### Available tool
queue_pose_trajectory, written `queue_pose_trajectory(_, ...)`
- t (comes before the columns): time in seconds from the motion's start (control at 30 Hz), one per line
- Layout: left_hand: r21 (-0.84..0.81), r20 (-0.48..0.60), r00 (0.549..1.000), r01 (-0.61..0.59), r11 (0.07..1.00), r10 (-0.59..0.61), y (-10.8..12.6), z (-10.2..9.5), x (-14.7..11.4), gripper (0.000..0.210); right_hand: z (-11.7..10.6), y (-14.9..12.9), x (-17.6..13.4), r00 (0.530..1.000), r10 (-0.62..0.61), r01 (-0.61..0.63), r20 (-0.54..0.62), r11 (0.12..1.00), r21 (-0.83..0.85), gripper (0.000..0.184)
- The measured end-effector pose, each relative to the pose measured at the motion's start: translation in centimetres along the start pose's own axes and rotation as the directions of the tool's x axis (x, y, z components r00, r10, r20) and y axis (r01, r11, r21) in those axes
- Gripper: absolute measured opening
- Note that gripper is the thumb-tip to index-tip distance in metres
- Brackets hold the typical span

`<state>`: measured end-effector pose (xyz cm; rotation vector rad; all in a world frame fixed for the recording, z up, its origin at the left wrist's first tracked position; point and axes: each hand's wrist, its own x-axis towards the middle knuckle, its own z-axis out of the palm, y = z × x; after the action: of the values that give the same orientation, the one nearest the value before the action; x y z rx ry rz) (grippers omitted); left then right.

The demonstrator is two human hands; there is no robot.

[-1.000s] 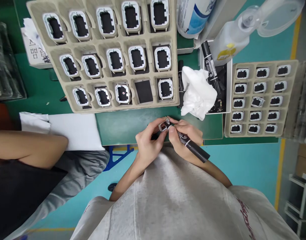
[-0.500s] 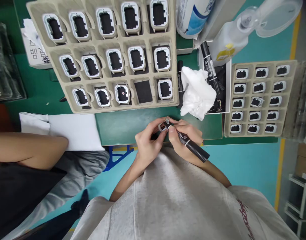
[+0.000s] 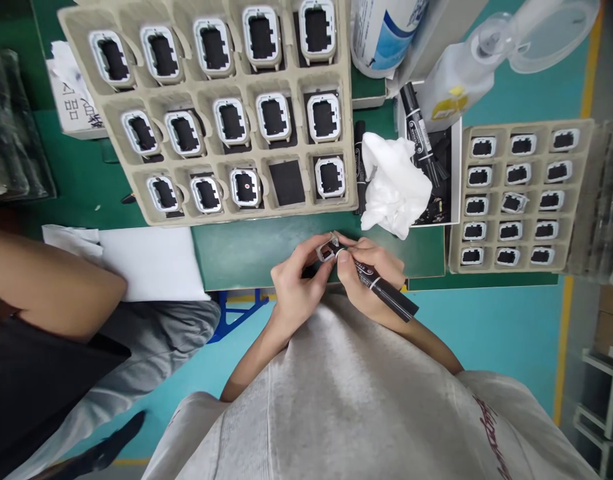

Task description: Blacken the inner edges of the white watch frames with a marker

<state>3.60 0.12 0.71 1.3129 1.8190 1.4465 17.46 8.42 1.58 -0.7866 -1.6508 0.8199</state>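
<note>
My left hand [image 3: 301, 275] pinches a small watch-case frame [image 3: 326, 252] near the table's front edge. Closed around a black marker pen [image 3: 389, 293] is my right hand [image 3: 369, 270]; the pen's tip end points at the frame, and whether it touches is too small to tell. The frame is partly covered by my fingers. Beyond my hands lies a large moulded tray [image 3: 226, 219] holding similar pale frames, with one pocket [image 3: 287, 183] showing only a black pad.
A crumpled white wipe [image 3: 393, 183] and more markers [image 3: 419, 133] lie at a white box. Nearby stand a pump bottle [image 3: 453, 90] and a white-blue bottle [image 3: 386, 37]. A second tray of frames [image 3: 516, 267] is at right. A co-worker's arm [image 3: 61, 287] is at left.
My hands, the frame and the marker stay almost where they were. At left, the co-worker's arm has shifted up and back, and their foot has moved.
</note>
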Motion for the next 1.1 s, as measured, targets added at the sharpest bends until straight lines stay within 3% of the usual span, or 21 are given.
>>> queue_pose_trajectory(0.6,0.018,-0.01,1.0,0.025,1.0,-0.025,0.05,0.07,0.05,0.028,-0.41,-0.33,0.13,0.999,0.024,-0.024,0.037,1.0,0.011,0.024)
queue_pose_trajectory(0.87,-0.214,0.064,0.979,0.204,0.955,-0.195,0.36,-0.15,0.42,0.045,-0.41,-0.06,0.29,0.999,0.037,-0.039,0.02,0.994,0.102,0.026)
queue_pose_trajectory(1.1,-0.259,0.099,0.947,0.32,0.911,-0.304,0.71,-0.43,0.65,0.062,-0.27,0.03,0.01,0.993,0.121,-0.119,0.002,0.98,0.158,0.018)
